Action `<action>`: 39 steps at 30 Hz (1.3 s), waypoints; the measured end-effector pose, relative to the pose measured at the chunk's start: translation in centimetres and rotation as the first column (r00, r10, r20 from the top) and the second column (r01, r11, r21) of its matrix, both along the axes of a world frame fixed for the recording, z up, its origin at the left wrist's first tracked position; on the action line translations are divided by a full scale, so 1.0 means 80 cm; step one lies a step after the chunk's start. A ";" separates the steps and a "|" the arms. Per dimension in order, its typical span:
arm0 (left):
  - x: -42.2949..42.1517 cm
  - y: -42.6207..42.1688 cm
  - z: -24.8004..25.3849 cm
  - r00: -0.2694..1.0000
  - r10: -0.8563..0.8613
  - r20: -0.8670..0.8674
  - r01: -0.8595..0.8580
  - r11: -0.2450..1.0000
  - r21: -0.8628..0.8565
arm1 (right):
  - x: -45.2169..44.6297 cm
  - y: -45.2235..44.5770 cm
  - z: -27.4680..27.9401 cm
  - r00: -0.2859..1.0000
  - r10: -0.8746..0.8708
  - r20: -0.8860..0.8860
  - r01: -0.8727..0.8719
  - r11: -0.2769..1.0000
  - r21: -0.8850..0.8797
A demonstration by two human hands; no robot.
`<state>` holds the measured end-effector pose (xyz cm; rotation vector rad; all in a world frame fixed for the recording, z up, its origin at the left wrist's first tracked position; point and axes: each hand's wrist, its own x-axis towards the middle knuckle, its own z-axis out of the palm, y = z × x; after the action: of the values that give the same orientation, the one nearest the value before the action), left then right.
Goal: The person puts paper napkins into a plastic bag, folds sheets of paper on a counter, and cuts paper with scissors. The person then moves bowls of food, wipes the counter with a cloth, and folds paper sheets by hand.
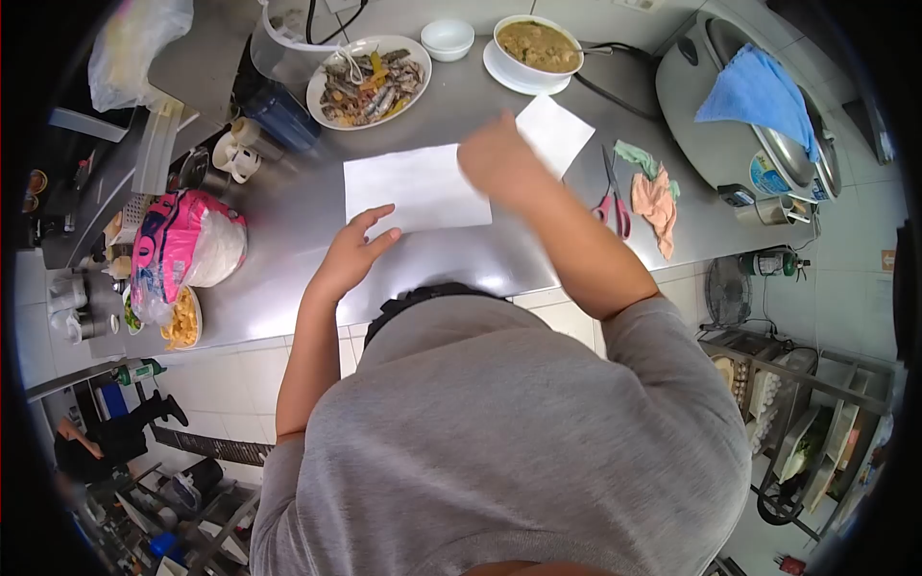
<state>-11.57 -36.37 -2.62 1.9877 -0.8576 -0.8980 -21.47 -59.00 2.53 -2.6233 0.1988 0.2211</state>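
Note:
A white sheet of paper (413,182) lies flat on the steel counter in front of the person. My left hand (363,247) is at its lower left edge, fingers apart and holding nothing. Over the sheet's right side is my right hand (499,158), blurred, its fingers curled in; whether anything is inside cannot be seen. A second white sheet (555,132) lies to the right, partly behind that hand. Scissors with red handles (615,206) rest further right, beside a crumpled pink and green cloth (655,202).
Behind the sheets stand an oval plate of food (373,84), stacked white bowls (448,38) and a bowl of stew (538,46). A large cooker (687,101) with a blue cloth is right. A pink bag (173,240) and a bowl of yellow food (182,319) sit left.

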 end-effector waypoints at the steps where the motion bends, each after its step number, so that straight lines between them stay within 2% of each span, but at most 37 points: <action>1: -0.006 0.005 -0.007 1.000 -0.009 -0.014 0.009 1.000 -0.022 | -0.010 -0.013 0.008 0.991 -0.121 0.055 0.092 0.922 0.376; 2: -0.009 0.007 -0.011 1.000 0.008 -0.019 -0.009 1.000 -0.018 | -0.018 -0.032 0.019 0.965 -0.253 0.066 0.138 0.707 0.694; 3: -0.009 0.007 -0.013 1.000 0.023 -0.019 -0.023 1.000 -0.018 | -0.021 -0.051 0.025 0.924 -0.381 0.030 0.132 0.390 0.911; 4: -0.009 0.006 -0.015 0.999 0.036 -0.017 -0.036 0.999 -0.018 | -0.021 -0.067 0.006 0.893 -0.441 0.085 0.285 0.702 0.652; 5: -0.010 0.006 -0.018 0.999 0.030 -0.014 -0.030 0.999 -0.014 | -0.025 -0.081 -0.036 0.866 -0.474 0.159 0.422 0.863 0.276; 6: -0.009 0.006 -0.020 1.000 0.026 -0.009 -0.027 1.000 -0.013 | -0.030 -0.089 -0.072 0.849 -0.469 0.244 0.510 0.847 -0.148; 9: -0.010 -0.004 -0.020 1.000 0.027 -0.005 -0.027 0.999 -0.038 | -0.041 -0.103 -0.135 0.817 -0.541 0.201 0.575 0.795 -0.195; 12: -0.011 -0.013 -0.018 1.000 0.014 -0.025 -0.015 0.999 -0.043 | -0.048 -0.105 -0.146 0.823 -0.519 0.230 0.563 0.799 -0.213; 18: -0.013 -0.024 -0.016 0.996 0.029 -0.089 -0.032 0.999 -0.023 | -0.058 -0.110 -0.162 0.796 -0.514 0.319 0.570 0.815 -0.109; 21: -0.017 -0.028 -0.011 0.989 0.013 -0.146 -0.014 1.000 0.000 | -0.060 -0.108 -0.161 0.708 -0.472 0.526 0.561 0.828 -0.012; 22: -0.018 -0.033 -0.008 0.986 0.005 -0.166 -0.003 1.000 0.011 | -0.056 -0.100 -0.145 0.713 -0.552 0.432 0.539 0.826 0.166; 23: -0.021 -0.039 -0.005 0.977 -0.009 -0.213 -0.002 0.999 -0.053 | -0.052 -0.085 -0.115 0.721 -0.614 0.319 0.518 0.785 0.340; 25: -0.031 -0.055 -0.003 0.953 -0.053 -0.300 -0.002 0.984 -0.179 | -0.048 -0.052 -0.089 0.735 -0.667 0.122 0.441 0.606 0.662; 27: -0.049 -0.077 -0.007 0.948 -0.031 -0.317 -0.076 0.944 -0.321 | -0.037 -0.019 -0.082 0.757 -0.653 -0.013 0.298 0.328 0.896; 28: -0.057 -0.085 -0.004 0.946 -0.023 -0.324 -0.111 0.914 -0.391 | -0.034 -0.008 -0.082 0.767 -0.640 -0.047 0.292 0.282 0.914; 30: -0.060 -0.090 0.012 0.930 -0.014 -0.367 -0.111 0.942 -0.318 | -0.031 0.009 -0.083 0.784 -0.610 -0.115 0.282 0.185 0.942; 33: -0.063 -0.090 0.018 0.890 0.059 -0.452 -0.201 0.941 -0.273 | -0.030 0.021 -0.090 0.789 -0.603 -0.114 0.305 0.224 0.926; 35: -0.058 -0.086 0.000 0.825 0.118 -0.553 -0.294 0.925 -0.240 | -0.030 0.023 -0.105 0.765 -0.643 -0.042 0.332 0.337 0.881; 36: -0.053 -0.083 -0.007 0.843 0.174 -0.510 -0.306 0.933 -0.188 | -0.029 0.024 -0.111 0.752 -0.659 -0.005 0.348 0.390 0.853; 38: -0.041 -0.077 -0.013 0.870 0.274 -0.409 -0.337 0.937 -0.089 | -0.030 0.022 -0.109 0.678 -0.729 -0.100 0.403 0.253 0.880; 39: -0.035 -0.073 -0.012 0.910 0.261 -0.323 -0.294 0.954 -0.057 | -0.031 0.019 -0.106 0.636 -0.757 -0.148 0.423 0.182 0.887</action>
<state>-14.35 -42.19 -3.61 1.7584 -0.4192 -0.9464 -23.95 -57.48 -5.93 -1.2895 0.7775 -0.3523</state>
